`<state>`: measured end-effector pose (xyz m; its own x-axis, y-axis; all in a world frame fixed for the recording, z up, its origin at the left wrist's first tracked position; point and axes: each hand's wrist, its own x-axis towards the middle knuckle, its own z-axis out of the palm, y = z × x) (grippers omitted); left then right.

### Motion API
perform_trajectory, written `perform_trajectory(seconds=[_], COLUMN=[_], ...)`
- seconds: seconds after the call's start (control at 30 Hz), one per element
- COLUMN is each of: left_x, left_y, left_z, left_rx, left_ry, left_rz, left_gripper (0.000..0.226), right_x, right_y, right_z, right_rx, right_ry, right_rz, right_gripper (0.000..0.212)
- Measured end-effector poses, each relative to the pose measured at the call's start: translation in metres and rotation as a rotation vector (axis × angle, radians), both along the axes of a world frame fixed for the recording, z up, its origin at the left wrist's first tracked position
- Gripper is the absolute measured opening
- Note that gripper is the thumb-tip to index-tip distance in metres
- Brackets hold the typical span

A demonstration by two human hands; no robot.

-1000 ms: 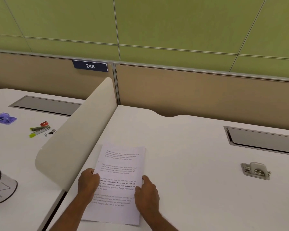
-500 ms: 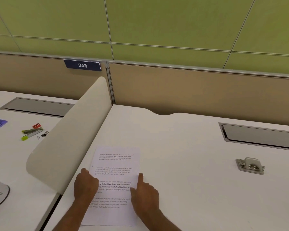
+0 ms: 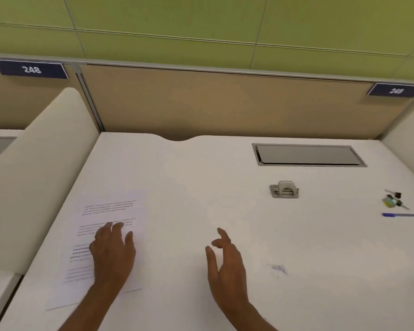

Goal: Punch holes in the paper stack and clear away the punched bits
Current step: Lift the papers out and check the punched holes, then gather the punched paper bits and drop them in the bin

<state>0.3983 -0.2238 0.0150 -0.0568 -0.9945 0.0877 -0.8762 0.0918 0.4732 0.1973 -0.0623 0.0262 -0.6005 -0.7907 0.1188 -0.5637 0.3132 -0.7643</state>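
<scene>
A stack of printed paper lies flat on the white desk at the near left. My left hand rests on the middle of the stack with its fingers spread. My right hand hovers over bare desk to the right of the stack, fingers loosely extended, holding nothing. A grey metal hole punch stands farther back and to the right, well apart from both hands.
A curved beige divider borders the desk on the left. A recessed grey cable tray sits at the back right. Binder clips and small items and a blue pen lie at the far right. A faint smudge marks the near desk.
My right hand has lifted off the paper and moved right over bare desk. The view has swung right, bringing the hole punch nearer the centre and the pen and clips into sight.
</scene>
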Motion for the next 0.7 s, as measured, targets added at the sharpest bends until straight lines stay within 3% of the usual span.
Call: perform_trajectory(seconds=[0.13, 0.27, 0.4, 0.5, 0.6, 0.7], left_x=[-0.073, -0.133, -0.170, -0.183, -0.193, -0.201], left_y=[0.065, 0.117, 0.145, 0.156, 0.158, 0.159], left_z=[-0.020, -0.037, -0.044, -0.049, -0.055, -0.059], left_rx=[0.042, 0.062, 0.106, 0.066, 0.042, 0.031], left_ry=[0.093, 0.078, 0.010, -0.059, -0.143, -0.223], left_rz=[-0.280, -0.511, -0.556, -0.566, -0.555, -0.563], left_gripper=[0.036, 0.046, 0.058, 0.087, 0.078, 0.065], right_x=[-0.069, -0.120, -0.161, -0.187, -0.195, -0.188], right_y=[0.076, 0.134, 0.160, 0.162, 0.151, 0.131], right_z=[-0.014, -0.032, -0.048, -0.058, -0.067, -0.072], right_rx=[0.029, 0.131, 0.222, 0.281, 0.300, 0.242], right_ry=[-0.038, -0.024, 0.030, 0.097, 0.190, 0.166], right_rz=[-0.219, -0.299, -0.286, -0.267, -0.199, -0.095], right_gripper=[0.045, 0.047, 0.049, 0.051, 0.051, 0.052])
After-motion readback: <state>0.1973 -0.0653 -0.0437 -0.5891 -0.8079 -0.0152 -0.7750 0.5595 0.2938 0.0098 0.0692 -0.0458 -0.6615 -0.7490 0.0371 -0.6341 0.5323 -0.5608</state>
